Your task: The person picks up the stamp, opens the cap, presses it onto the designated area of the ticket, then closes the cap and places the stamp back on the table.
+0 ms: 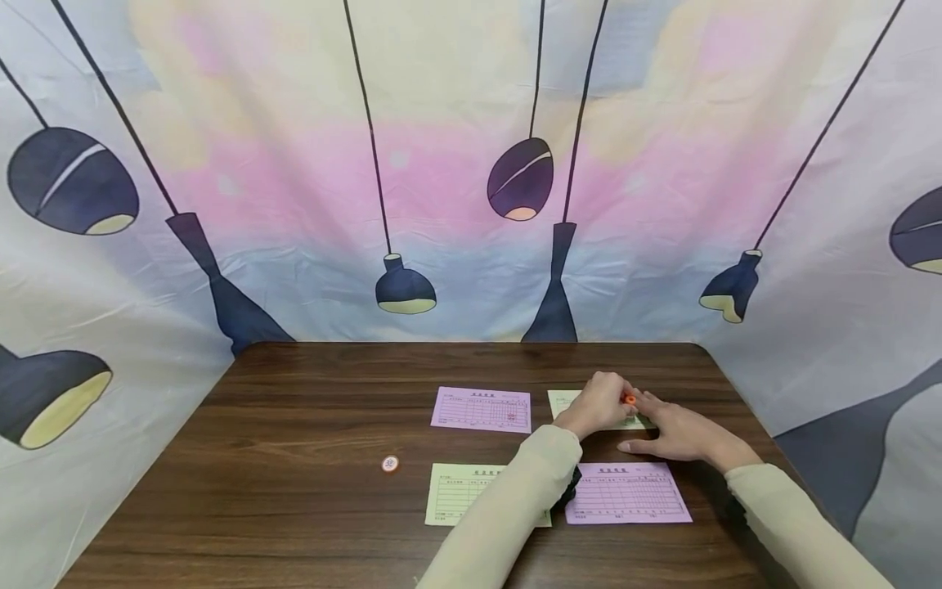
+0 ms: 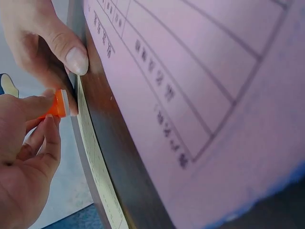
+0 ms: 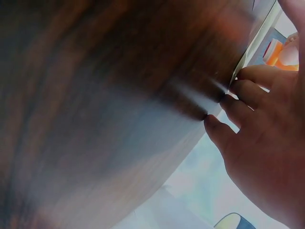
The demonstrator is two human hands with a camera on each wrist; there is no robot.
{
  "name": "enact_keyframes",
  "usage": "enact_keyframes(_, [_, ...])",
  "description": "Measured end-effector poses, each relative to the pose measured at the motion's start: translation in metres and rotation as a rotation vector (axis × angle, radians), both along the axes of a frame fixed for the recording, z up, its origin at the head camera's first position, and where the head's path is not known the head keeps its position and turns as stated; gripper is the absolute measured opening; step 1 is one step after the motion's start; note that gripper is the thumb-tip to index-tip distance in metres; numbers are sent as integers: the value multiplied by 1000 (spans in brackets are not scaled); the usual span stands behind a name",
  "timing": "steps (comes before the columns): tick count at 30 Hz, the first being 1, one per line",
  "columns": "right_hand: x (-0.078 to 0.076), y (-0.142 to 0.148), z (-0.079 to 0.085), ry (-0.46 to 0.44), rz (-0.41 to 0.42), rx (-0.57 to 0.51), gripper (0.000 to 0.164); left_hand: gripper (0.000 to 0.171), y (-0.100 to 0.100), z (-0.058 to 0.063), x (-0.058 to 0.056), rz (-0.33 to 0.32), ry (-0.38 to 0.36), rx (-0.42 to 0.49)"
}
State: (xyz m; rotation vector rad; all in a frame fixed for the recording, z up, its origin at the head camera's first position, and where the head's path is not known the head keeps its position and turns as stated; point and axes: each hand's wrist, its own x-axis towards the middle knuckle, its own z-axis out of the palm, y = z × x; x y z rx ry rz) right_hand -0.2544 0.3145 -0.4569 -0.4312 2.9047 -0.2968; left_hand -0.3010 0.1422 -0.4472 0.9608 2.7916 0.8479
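My left hand point(image 1: 602, 402) pinches a small orange stamp point(image 2: 58, 105) with a white rim between thumb and fingers. It is held close over the far-right pale green slip point(image 1: 562, 399), which both hands partly cover. My right hand point(image 1: 680, 429) lies beside it, fingers extended, with fingertips at the slip's right edge and on the table. In the left wrist view the stamp's white end faces the slip's surface. The right wrist view shows the right hand's spread fingertips point(image 3: 217, 125) on the wood, the orange stamp point(image 3: 272, 52) just beyond.
A purple slip point(image 1: 471, 409) with a small red mark lies at the back left. Nearer are a green slip point(image 1: 456, 495), partly under the left sleeve, and a purple slip point(image 1: 629, 495). A round white piece with red lettering point(image 1: 390, 464) rests farther left on the brown table point(image 1: 294, 491).
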Motion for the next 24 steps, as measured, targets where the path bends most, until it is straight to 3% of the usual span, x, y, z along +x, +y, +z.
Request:
enact_keyframes(4, [0, 1, 0, 1, 9, -9, 114, 19, 1, -1, 0, -12, 25, -12])
enact_keyframes(12, [0, 3, -2, 13, 25, -25, 110, 14, 2, -3, -1, -6, -19, -34])
enact_keyframes(16, [0, 3, -2, 18, 29, -29, 109, 8, 2, -4, -3, -22, 13, -55])
enact_keyframes(24, [-1, 4, -1, 5, 27, -30, 111, 21, 7, -7, -4, -31, 25, -106])
